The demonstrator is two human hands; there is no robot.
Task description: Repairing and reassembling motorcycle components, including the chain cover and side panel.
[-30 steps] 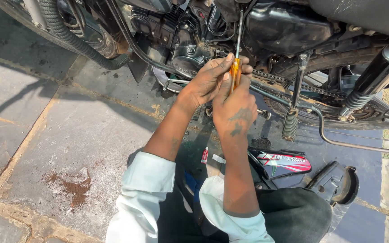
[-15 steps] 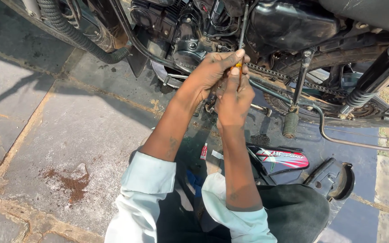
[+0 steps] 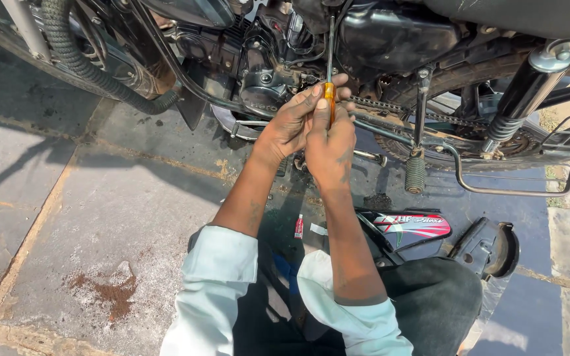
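Screwdriver with orange handle, held upright between both hands, metal shaft running straight up into the engine area of the motorcycle. Tip hidden among the black engine parts, contact point not readable.

Left hand wrapped on the handle from the left side, fingers curled shut round it, fingertips reaching past the handle toward the right. Right hand pressed against the handle from below and right, fingers closed on it, thumb pointing up along the orange part. Both hands touching each other, greasy. Forearms bare, pale rolled sleeves at the elbows.

Just behind the hands: silver engine cover to the left, drive chain running off to the right. Footpeg with ribbed rubber hanging right of the right hand. Chromed rear shock absorber further right, well apart. Ribbed hose at upper left.

On the ground near the knees: small red and white tube, red and white side panel lying flat, black moulded cover beside it. Dark trousers at lower right. Stone paving with a rusty brown stain at lower left.
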